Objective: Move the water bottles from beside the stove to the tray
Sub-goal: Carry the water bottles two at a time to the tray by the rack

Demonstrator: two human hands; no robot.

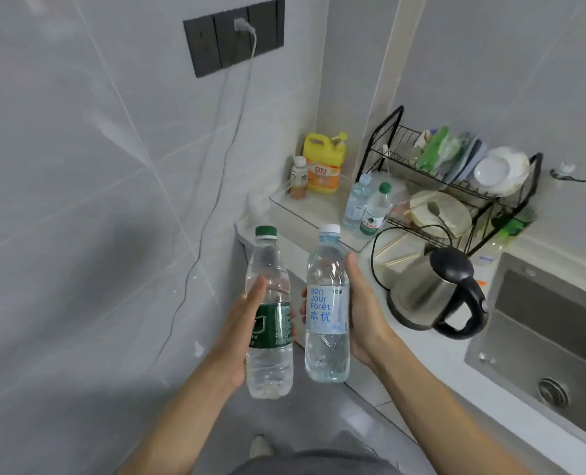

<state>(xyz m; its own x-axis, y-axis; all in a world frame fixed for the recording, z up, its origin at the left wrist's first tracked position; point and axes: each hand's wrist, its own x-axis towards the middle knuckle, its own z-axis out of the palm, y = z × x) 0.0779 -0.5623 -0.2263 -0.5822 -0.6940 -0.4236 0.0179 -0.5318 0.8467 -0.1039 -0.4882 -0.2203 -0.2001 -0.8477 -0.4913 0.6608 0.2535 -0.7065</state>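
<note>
Head view: both bottles up off the counter, upright, long axes vertical. Left hand [247, 334] wraps the green-capped bottle [269, 313]; right hand [362, 313] clasps the white-capped bottle [327, 303]. The tray [305, 209], pale and glossy, probably clear plastic, lies at one o'clock from the grips, right hand nearer. Two more clear, ribbed bottles [365, 205] already stand on it beside the yellow detergent jug [322, 164].

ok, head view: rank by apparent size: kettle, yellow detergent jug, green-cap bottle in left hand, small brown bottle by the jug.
1. kettle
2. green-cap bottle, though it is nearer the camera, so its rank against the kettle is unsure
3. yellow detergent jug
4. small brown bottle
</note>
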